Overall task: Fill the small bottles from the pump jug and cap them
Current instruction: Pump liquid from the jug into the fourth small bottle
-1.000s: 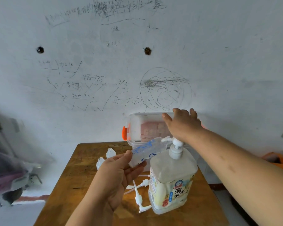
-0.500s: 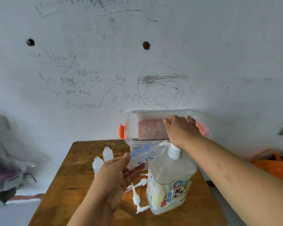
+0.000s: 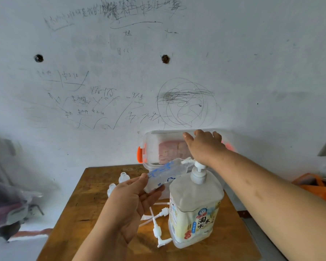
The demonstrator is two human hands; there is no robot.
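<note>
Nearest me, my left hand pinches the small bottle by its base, thumb on top and fingers beneath. The bottle is tilted, its mouth aimed toward two o'clock at the spout. Down at five o'clock from that hand, loose pump caps lie on the wooden tabletop, just beside the foot of the pump jug, which stands upright. Up on its pump head sits my right hand, fingers stretched out, gripping nothing, palm over the plunger.

I read this as the filling step. The next move calls for a steady press down with the mouth kept at the nozzle, or liquid runs down the outside. How full the bottle is, I can't tell.

Further off at ten o'clock, two spare bottles wait uncapped. Behind the jug, a clear box with an orange latch sits against the scribbled wall.
</note>
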